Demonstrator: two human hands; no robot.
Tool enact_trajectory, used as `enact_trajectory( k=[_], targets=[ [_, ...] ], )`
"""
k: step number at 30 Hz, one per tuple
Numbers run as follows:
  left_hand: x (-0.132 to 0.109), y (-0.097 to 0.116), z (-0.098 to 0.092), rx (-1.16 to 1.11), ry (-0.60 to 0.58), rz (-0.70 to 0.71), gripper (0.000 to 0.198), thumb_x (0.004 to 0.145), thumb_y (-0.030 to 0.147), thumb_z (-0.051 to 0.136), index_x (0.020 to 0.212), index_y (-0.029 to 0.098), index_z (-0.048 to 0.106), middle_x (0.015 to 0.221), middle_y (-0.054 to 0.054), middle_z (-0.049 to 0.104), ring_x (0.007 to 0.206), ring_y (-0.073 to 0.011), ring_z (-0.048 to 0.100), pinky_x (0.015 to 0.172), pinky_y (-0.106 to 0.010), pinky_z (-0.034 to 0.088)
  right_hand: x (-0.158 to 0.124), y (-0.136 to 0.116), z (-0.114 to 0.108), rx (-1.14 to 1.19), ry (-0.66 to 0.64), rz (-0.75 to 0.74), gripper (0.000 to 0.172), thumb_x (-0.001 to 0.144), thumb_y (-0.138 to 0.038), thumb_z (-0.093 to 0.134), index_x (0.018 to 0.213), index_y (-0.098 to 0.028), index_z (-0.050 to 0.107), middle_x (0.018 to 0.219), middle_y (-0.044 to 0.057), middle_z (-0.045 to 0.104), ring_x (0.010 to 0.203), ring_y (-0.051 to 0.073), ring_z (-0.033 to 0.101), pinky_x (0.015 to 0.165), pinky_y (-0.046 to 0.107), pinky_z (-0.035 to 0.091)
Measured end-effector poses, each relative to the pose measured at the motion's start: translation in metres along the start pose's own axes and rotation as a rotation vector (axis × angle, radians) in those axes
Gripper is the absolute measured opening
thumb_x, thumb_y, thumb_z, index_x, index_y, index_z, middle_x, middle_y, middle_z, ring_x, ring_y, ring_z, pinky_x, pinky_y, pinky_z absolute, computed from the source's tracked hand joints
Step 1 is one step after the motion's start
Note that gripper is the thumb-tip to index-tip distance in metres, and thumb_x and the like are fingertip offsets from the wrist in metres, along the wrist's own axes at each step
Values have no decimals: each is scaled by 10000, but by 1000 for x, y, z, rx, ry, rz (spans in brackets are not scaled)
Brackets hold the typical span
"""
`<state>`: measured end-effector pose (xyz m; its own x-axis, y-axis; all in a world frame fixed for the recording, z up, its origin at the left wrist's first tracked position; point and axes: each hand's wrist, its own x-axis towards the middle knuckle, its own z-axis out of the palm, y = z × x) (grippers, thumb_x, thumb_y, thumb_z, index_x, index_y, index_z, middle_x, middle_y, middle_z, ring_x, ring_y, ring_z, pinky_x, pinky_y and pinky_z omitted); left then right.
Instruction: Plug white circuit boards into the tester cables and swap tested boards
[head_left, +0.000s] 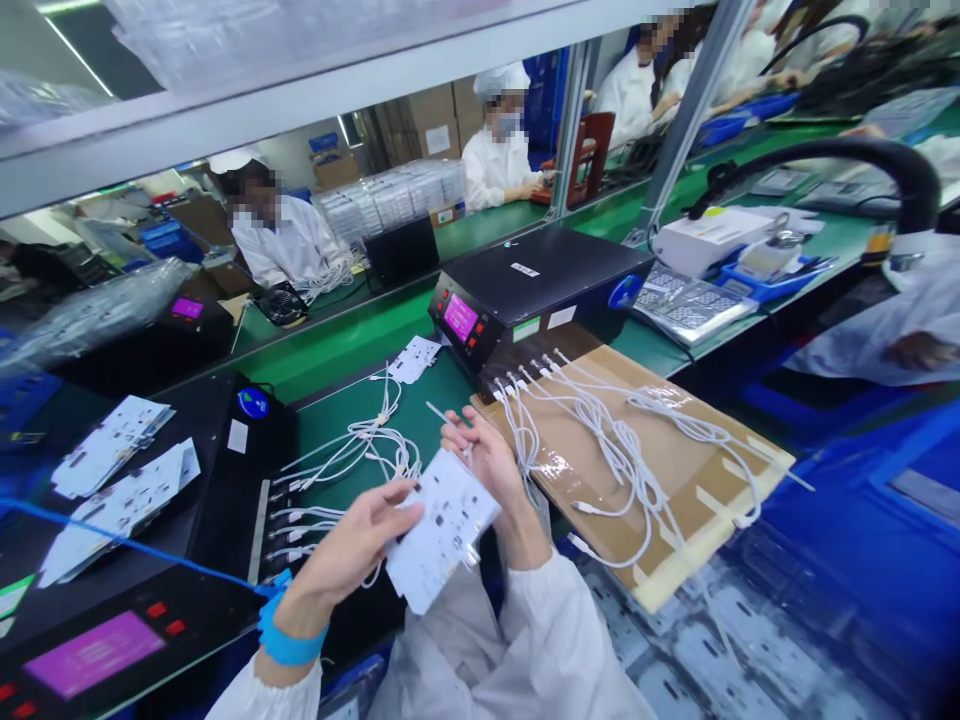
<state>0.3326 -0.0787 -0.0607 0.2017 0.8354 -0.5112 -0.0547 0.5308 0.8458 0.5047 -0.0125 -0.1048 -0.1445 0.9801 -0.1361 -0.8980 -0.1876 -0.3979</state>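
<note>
My left hand [356, 545] pinches a white circuit board [442, 525] by its left edge, thumb on top. The board is tilted in front of my lap, with small dark parts on its face and a metal connector at its lower right. Just behind the board's far edge is my right hand [491, 460], palm up, its curled fingers around a slim white cable end [437, 411]. The board hides part of that palm, and I cannot tell whether the two touch. A blue wrist strap [292, 640] circles my left wrist.
White cables [622, 440] lie on a brown cardboard sheet [555, 500] at right; more white cables [375, 435] run from the left black tester [217, 480]. Board stacks [120, 510] rest on it. Another black tester [540, 280] stands ahead. Co-workers sit across the bench and at right.
</note>
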Motion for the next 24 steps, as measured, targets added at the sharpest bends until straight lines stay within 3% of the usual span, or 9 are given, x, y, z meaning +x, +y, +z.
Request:
enact_trajectory(
  k=[5,9,12,15,18,24],
  targets=[
    [4,-17,15,-12,-154,11,516,736,427,927,1160,182,764,1116,-127,790,986,-239,760,885,-309,587,7,7,1,-147,-77,-46,345,737,-178,745,990,-263,527,1137,44,712,923,185,692,710,324,619],
    [8,-21,18,-11,-171,41,477,795,407,888,1197,184,757,1119,-120,790,971,-225,761,864,-289,587,10,6,-8,-191,-102,-15,305,804,-254,780,1012,-249,556,1213,53,705,1064,221,741,889,375,631],
    [11,-26,18,-56,-163,38,488,787,394,898,1200,180,750,1096,-115,793,932,-214,766,828,-273,595,10,2,-10,-172,-48,42,287,885,-401,729,1059,-225,584,1207,82,692,1091,266,760,974,437,610],
    [17,-28,20,-122,-137,60,470,803,383,885,1201,179,742,1108,-113,790,924,-206,767,780,-245,595,-1,2,-13,-134,55,82,397,929,-568,643,1101,-215,586,1156,117,725,1075,307,767,952,500,611],
    [21,-26,22,-182,-113,97,462,820,382,869,1209,174,734,1111,-114,786,972,-223,764,816,-265,606,-23,6,-19,-213,42,142,517,847,-654,704,1088,-199,653,1013,113,781,1039,331,766,881,501,624],
    [18,-21,24,-192,-87,93,517,793,382,890,1234,171,722,1130,-117,784,1045,-259,755,907,-319,614,-48,13,-27,-418,-45,41,463,647,-518,901,965,-200,790,839,68,796,884,308,759,761,422,617]
  ],
)
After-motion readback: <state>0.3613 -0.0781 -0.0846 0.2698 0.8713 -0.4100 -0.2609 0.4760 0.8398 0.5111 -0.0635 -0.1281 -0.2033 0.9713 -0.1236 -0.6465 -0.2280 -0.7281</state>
